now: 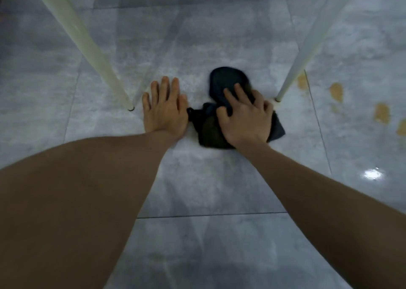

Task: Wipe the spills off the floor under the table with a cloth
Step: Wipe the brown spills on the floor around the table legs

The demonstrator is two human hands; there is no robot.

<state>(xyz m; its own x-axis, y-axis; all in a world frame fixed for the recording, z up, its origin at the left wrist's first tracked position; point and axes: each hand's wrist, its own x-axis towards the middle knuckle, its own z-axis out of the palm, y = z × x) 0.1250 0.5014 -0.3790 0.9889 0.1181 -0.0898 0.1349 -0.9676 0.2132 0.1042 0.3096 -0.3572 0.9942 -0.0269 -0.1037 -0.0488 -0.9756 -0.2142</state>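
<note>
1. Cloth [222, 86]: dark, soft fabric, crumpled and bunched into an irregular lump with 1 rounded lobe at the far end; lies on the floor between the 2 near desk legs. No label or writing can be read on it.
2. Right hand [246, 121]: bare, palm down on the near part of the cloth, fingers spread and slightly curled, pressing on the fabric rather than closing around it.
3. Left hand [164, 110]: bare, flat on the floor with fingers extended and close together, holding nothing; its right edge is just beside the cloth.
4. Floor [197, 190]: large glossy grey tiles with a marbled pattern and thin dark grout lines; a bright light reflection at right.
5. Spills [336, 92]: several yellowish-brown patches, irregular in shape, on the tiles right of the right leg.
6. Left leg [87, 47] and right leg [307, 47]: white, smooth, tapered, slanting down to small feet.
</note>
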